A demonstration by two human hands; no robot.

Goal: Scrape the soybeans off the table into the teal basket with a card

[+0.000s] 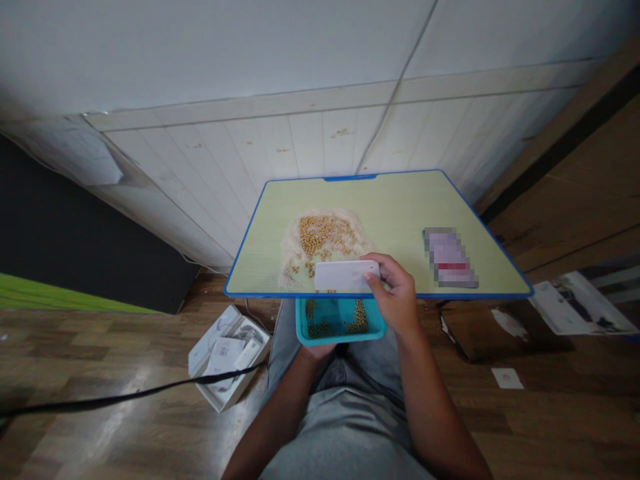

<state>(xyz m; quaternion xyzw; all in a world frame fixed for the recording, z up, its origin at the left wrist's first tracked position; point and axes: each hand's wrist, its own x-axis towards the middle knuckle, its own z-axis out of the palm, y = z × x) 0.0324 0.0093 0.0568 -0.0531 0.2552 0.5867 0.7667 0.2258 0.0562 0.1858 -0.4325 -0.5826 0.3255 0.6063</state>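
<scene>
My right hand (393, 287) pinches the right end of a flat white scraper-like plate (343, 275), held tilted over the table's near edge. Under that edge, my left hand (320, 350) supports a teal plastic tray (341, 339) from below, its fingers mostly hidden by the tray. Small yellowish beans lie inside the tray, gathered toward its sides. On the table, a heap of similar beans (320, 233) rests among fine pale grains (290, 250), which look like rice. A few beans sit close to the white plate and the table's edge.
The pale green folding table (400, 200) has a blue rim. A blurred, pinkish flat object (450, 257) lies on its right side. On the floor at left stands an open white box (225, 393) with items inside; a black strap (150, 389) runs across it. Brown cardboard (500, 333) is at right.
</scene>
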